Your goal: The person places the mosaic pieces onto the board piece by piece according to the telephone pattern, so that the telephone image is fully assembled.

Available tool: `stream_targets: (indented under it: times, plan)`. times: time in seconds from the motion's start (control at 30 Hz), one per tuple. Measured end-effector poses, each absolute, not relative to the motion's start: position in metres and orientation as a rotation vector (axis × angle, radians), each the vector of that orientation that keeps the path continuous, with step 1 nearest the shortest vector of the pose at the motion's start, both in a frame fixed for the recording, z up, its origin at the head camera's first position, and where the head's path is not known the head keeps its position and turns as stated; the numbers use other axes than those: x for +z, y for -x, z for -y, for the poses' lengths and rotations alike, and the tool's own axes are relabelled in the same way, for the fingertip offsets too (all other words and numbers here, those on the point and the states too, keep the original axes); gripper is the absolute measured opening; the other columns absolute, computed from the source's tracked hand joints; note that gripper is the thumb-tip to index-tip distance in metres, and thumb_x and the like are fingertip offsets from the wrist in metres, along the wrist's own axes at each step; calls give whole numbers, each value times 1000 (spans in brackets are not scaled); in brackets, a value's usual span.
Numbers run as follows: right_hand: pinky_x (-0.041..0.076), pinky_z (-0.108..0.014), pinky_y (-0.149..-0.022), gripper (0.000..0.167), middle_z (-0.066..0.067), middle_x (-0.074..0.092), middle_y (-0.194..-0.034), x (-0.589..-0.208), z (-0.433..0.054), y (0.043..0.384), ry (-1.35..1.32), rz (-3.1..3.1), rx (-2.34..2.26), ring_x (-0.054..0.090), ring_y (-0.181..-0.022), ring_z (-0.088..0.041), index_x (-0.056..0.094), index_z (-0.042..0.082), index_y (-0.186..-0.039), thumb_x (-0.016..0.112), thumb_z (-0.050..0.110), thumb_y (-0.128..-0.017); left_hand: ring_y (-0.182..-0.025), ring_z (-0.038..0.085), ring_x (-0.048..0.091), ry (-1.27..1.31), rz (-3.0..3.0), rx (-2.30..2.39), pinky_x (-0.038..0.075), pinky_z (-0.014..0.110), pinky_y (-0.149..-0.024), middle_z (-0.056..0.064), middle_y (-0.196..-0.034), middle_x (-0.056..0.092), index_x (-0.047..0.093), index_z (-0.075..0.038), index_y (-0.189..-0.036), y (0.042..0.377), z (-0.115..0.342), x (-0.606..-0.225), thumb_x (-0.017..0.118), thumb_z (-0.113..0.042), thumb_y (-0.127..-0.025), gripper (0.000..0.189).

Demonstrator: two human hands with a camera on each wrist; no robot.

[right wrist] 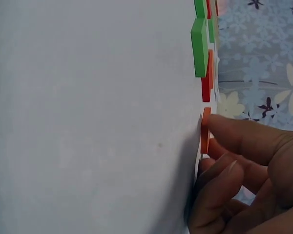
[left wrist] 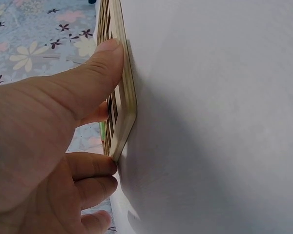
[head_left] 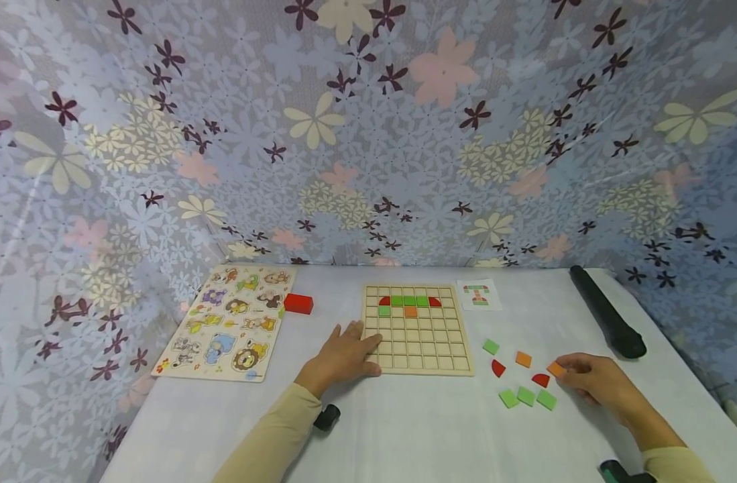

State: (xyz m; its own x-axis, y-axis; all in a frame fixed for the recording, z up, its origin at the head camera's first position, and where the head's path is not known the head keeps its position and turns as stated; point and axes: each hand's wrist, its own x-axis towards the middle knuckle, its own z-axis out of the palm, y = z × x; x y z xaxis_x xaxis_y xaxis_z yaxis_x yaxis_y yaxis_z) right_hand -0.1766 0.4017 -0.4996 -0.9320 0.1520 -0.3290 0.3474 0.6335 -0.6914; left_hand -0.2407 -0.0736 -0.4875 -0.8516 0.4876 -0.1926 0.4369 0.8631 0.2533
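My left hand [head_left: 343, 355] rests at the near left corner of a wooden grid board [head_left: 428, 362], thumb along its front edge [left wrist: 127, 92] and fingers spread over its left side. A row of green squares [head_left: 409, 301] between two red quarter-circles lies on the board, with a green square [head_left: 384, 311] and an orange square [head_left: 410, 312] below it. Off to the right, my right hand [head_left: 597, 382] pinches an orange square tile [head_left: 555, 369] between thumb and fingers, close over the table. Beside it lie a red quarter-circle [head_left: 540, 380] and another orange square [head_left: 524, 359].
Several green squares [head_left: 526, 396] and a red quarter-circle [head_left: 497, 367] lie loose between board and right hand. A pattern card [head_left: 479, 295] sits behind them. At the left are a red block [head_left: 298, 304] and an animal puzzle board [head_left: 223, 322]; a black, microphone-shaped object [head_left: 606, 312] lies far right.
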Motion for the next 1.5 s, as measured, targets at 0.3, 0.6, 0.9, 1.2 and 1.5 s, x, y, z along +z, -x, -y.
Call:
stream_targets:
  times: [0.3, 0.6, 0.9, 1.2, 1.5]
  plan:
    - [50, -33, -62, 43, -18, 63, -101, -498, -392, 181, -328, -2751, -1001, 56, -83, -24, 61, -7, -117, 79, 17, -86, -154, 33, 25, -694, -2786, 307, 16, 56, -125, 20, -164, 32, 49, -22, -153, 240, 74, -485, 73, -49, -90, 72]
    - [49, -32, -57, 40, -8, 60, -89, -500, -395, 180, -344, -2684, -1117, 55, -73, -20, 52, -6, -124, 67, 17, -95, -155, 32, 24, -684, -2777, 311, 15, 55, -126, 20, -164, 31, 47, -24, -154, 239, 73, -486, 72, -49, -91, 73]
    - [46, -30, -56, 56, -8, 56, -86, -487, -400, 175, -284, -2648, -1273, 50, -66, -18, 45, -7, -143, 59, 30, -105, -155, 32, 23, -677, -2781, 312, 15, 54, -126, 19, -165, 30, 47, -24, -154, 240, 73, -486, 72, -49, -91, 73]
    - [42, -35, -54, 63, -3, 51, -74, -475, -396, 178, -189, -2652, -1469, 47, -62, -18, 48, -7, -143, 67, 34, -100, -155, 32, 25, -684, -2785, 302, 16, 54, -126, 20, -164, 31, 48, -23, -154, 239, 73, -485, 72, -50, -90, 73]
    - [46, -34, -60, 70, -1, 55, -84, -459, -381, 194, -193, -2621, -1537, 51, -70, -19, 46, -4, -147, 71, 39, -97, -155, 32, 24, -688, -2782, 292, 15, 54, -126, 19, -164, 31, 48, -24, -154, 240, 73, -487, 72, -50, -91, 72]
